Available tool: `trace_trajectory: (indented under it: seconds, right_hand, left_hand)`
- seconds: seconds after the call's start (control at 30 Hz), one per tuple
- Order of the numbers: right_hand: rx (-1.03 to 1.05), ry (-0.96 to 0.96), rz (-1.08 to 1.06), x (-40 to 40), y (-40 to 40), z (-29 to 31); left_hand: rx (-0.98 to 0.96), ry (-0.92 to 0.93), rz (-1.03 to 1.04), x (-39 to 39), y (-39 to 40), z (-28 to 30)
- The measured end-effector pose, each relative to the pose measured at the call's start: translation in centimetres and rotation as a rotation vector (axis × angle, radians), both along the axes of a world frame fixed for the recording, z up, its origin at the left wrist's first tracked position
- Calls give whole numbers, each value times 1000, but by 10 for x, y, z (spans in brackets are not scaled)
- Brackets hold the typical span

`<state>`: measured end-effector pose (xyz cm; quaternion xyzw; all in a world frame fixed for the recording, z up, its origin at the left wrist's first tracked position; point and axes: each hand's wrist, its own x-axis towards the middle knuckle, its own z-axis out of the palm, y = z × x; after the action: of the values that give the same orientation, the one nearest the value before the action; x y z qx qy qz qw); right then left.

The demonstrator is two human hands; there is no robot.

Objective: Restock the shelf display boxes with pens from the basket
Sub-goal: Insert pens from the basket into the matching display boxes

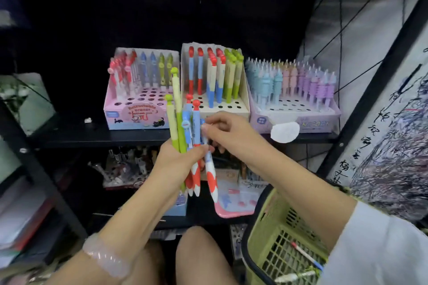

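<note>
My left hand [178, 162] grips a bundle of pens [185, 127] upright in front of the shelf, green ones on the left, blue-and-red ones on the right. My right hand [228, 131] pinches one blue-and-red pen at the right side of the bundle. Behind stand three display boxes: a pink box [136, 118] at left, a cream box [240, 99] in the middle with red-topped and green pens, and a lilac box [324, 115] at right full of pastel pens. The green basket [273, 227] sits at lower right with a few pens inside.
The black shelf [92, 134] carries the boxes, and a white scrap lies on it at left. A lower shelf holds more stationery and a pink tray [234, 203]. A black frame and a scribbled paper sheet [393, 146] stand at right. My knees show at the bottom.
</note>
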<state>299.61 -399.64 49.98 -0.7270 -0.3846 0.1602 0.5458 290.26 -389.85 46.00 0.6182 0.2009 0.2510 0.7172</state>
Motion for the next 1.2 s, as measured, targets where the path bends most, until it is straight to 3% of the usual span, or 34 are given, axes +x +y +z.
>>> trace_trajectory:
  seconds: [0.1, 0.23, 0.37, 0.57, 0.7, 0.8, 1.03, 1.2]
  right_hand:
    - [15, 48, 144, -3, 38, 11]
    - [147, 84, 155, -2, 78, 31]
    - [137, 100, 196, -9, 107, 44]
    - [31, -98, 121, -6, 142, 71]
    - [161, -285, -132, 26, 169, 97]
    - [69, -569, -249, 47, 190, 101]
    - [-209, -644, -224, 67, 229, 76]
    - [-494, -839, -243, 65, 241, 71]
  left_hand:
    - [4, -18, 52, -12, 27, 9]
    - [14, -5, 74, -29, 66, 17]
    - [45, -31, 96, -38, 91, 22]
    - [144, -38, 155, -32, 127, 29]
    - [72, -37, 211, -32, 145, 25]
    - [-2, -38, 209, -33, 152, 18]
    - [-19, -42, 160, -34, 165, 12]
    - [-21, -51, 136, -32, 169, 10]
